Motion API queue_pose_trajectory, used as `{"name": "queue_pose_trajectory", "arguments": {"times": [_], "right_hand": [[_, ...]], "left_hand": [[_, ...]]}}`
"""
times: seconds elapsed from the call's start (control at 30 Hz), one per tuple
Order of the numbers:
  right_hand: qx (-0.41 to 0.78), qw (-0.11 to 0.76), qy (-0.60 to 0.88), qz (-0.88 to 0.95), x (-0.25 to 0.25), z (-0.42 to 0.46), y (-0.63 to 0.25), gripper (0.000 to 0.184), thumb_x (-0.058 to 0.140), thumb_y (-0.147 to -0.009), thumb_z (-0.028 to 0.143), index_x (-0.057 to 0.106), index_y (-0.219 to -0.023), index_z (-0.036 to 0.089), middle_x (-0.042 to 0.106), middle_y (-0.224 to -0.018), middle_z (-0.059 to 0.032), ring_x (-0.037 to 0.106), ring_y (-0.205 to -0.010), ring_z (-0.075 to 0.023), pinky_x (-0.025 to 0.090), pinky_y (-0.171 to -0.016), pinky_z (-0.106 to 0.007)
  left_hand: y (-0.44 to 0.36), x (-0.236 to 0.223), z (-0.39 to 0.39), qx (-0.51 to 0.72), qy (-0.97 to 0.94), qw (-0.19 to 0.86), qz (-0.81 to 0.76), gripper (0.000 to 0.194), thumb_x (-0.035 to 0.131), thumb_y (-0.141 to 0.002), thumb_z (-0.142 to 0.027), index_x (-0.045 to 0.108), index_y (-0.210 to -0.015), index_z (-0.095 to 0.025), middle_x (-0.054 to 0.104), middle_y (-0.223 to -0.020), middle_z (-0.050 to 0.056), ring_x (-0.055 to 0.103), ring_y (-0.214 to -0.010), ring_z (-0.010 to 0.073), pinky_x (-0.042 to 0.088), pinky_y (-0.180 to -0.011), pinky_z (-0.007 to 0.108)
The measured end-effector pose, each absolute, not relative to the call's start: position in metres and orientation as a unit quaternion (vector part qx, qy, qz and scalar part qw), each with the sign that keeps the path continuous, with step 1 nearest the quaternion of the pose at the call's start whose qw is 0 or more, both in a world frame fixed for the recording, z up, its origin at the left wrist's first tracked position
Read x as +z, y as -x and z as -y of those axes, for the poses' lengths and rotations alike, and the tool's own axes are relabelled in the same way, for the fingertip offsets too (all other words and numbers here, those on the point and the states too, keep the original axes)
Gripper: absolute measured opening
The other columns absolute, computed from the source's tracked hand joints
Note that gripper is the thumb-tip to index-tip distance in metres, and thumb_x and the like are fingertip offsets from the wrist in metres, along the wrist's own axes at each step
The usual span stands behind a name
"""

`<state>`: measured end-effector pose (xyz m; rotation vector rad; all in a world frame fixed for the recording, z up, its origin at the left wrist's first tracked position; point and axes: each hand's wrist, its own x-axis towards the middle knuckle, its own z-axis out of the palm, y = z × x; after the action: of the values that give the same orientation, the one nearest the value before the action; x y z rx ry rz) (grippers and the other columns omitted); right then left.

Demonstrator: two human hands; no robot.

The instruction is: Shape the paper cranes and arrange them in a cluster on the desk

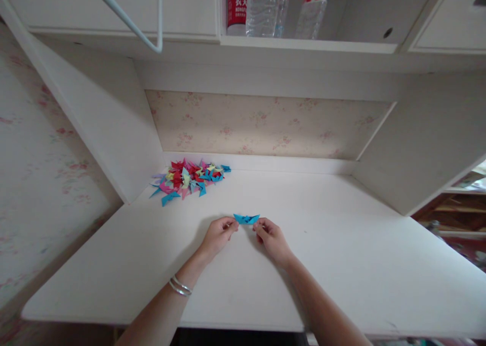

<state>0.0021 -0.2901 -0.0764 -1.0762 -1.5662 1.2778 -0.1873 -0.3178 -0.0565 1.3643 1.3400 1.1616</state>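
Note:
A small blue folded paper boat (246,219) is held up between my two hands above the middle of the white desk. My left hand (220,233) pinches its left end between thumb and fingers. At the opposite end, my right hand (272,238) grips the boat the same way. Both tips of the boat point upward and outward. Silver bangles circle my left wrist. Farther back on the left lies a heap of folded paper pieces (186,179) in red, pink, yellow, pale green and blue.
The white desk (341,265) has side panels left and right and a flowered wall behind. Overhead, a shelf (307,44) holds several plastic bottles (261,9). A pale curved bar (132,24) hangs down at the upper left.

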Motion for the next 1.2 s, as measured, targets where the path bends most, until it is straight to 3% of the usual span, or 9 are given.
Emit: {"name": "queue_pose_trajectory", "arguments": {"times": [0.53,0.73,0.8,0.93,1.07,1.2], "right_hand": [[0.529,0.421,0.421,0.605,-0.074,0.291,0.001,0.037,0.057,-0.081,0.056,0.058,-0.079,0.019,0.047,-0.051,0.0042,0.037,-0.046,-0.0091,0.026,-0.044,-0.023],[0.551,0.461,0.421,0.554,-0.064,0.295,-0.001,0.047,0.058,-0.079,0.056,0.057,-0.112,0.022,0.059,-0.074,-0.0002,0.038,-0.044,-0.0078,0.027,-0.04,-0.022],[0.549,0.453,0.429,0.556,-0.064,0.296,-0.002,0.044,0.056,-0.081,0.055,0.061,-0.107,0.02,0.057,-0.069,0.0004,0.036,-0.045,-0.0076,0.026,-0.04,-0.022],[0.536,0.41,0.446,0.588,-0.064,0.288,-0.01,0.039,0.055,-0.083,0.053,0.064,-0.073,0.016,0.05,-0.055,0.0026,0.036,-0.045,-0.0073,0.024,-0.041,-0.022],[0.569,0.386,0.438,0.579,-0.056,0.248,-0.031,0.036,0.06,-0.078,0.052,0.064,-0.077,0.016,0.056,-0.062,0.0013,0.04,-0.043,-0.0071,0.027,-0.039,-0.021],[0.494,0.408,0.506,0.577,-0.048,0.174,-0.066,0.032,0.061,-0.077,0.047,0.065,-0.08,0.016,0.063,-0.073,-0.0025,0.047,-0.044,-0.0076,0.034,-0.041,-0.021]], "left_hand": [[0.188,-0.058,0.317,0.474,-0.543,0.435,-0.54,0.033,0.061,-0.075,-0.047,0.062,-0.076,-0.014,0.045,-0.054,-0.005,0.036,-0.048,0.0077,0.026,-0.045,0.02],[0.186,-0.059,0.319,0.461,-0.564,0.409,-0.549,0.031,0.06,-0.077,-0.045,0.065,-0.077,-0.014,0.052,-0.058,-0.003,0.042,-0.053,0.01,0.032,-0.052,0.022],[0.186,-0.064,0.319,0.459,-0.582,0.395,-0.543,0.03,0.058,-0.079,-0.043,0.066,-0.079,-0.014,0.059,-0.067,0.0,0.048,-0.06,0.0118,0.035,-0.057,0.022],[0.182,-0.072,0.319,0.439,-0.602,0.377,-0.55,0.03,0.055,-0.082,-0.043,0.067,-0.084,-0.015,0.062,-0.068,0.001,0.049,-0.058,0.0123,0.034,-0.055,0.022],[0.176,-0.07,0.32,0.417,-0.607,0.359,-0.573,0.031,0.053,-0.084,-0.043,0.067,-0.082,-0.016,0.064,-0.07,0.001,0.05,-0.058,0.013,0.034,-0.055,0.023],[0.171,-0.066,0.319,0.38,-0.617,0.355,-0.59,0.032,0.05,-0.085,-0.044,0.067,-0.079,-0.018,0.066,-0.071,0.002,0.054,-0.062,0.0153,0.036,-0.058,0.023]]}}
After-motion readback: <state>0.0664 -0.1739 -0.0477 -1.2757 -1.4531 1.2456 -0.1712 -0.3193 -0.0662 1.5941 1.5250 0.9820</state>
